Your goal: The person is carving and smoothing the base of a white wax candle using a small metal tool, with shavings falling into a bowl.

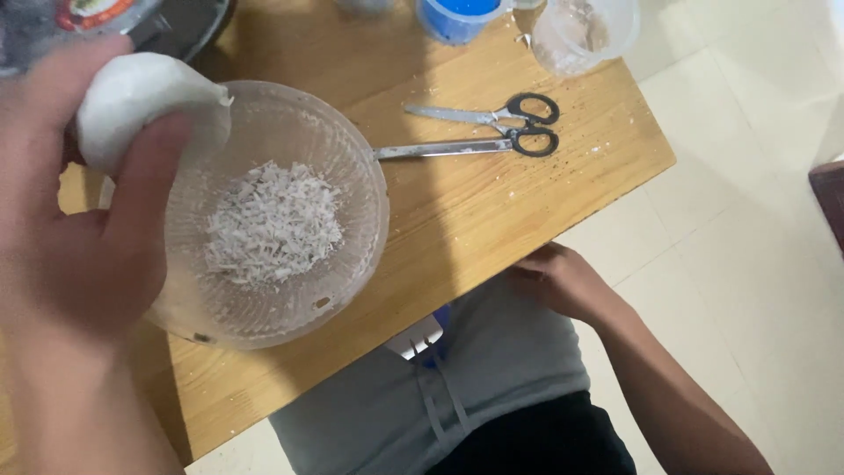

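White lump (141, 101) sits tight in the left hand (79, 237), just above the clear bowl's (360, 167) left rim; the right hand (563, 281) rests empty at the table (492, 211) edge.

Clear ribbed plastic bowl (352, 167), matt wood table (492, 220), shiny metal scissors (475, 132) w/ black plastic handles

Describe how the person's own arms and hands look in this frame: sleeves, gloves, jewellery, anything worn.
Both hands are bare: no gloves, rings, watch or bracelets show. The left hand fills the near edge, large and blurred. The right hand leads to a forearm bare as far as the frame shows, with no sleeve in view. The person wears a grey top and dark bottoms.
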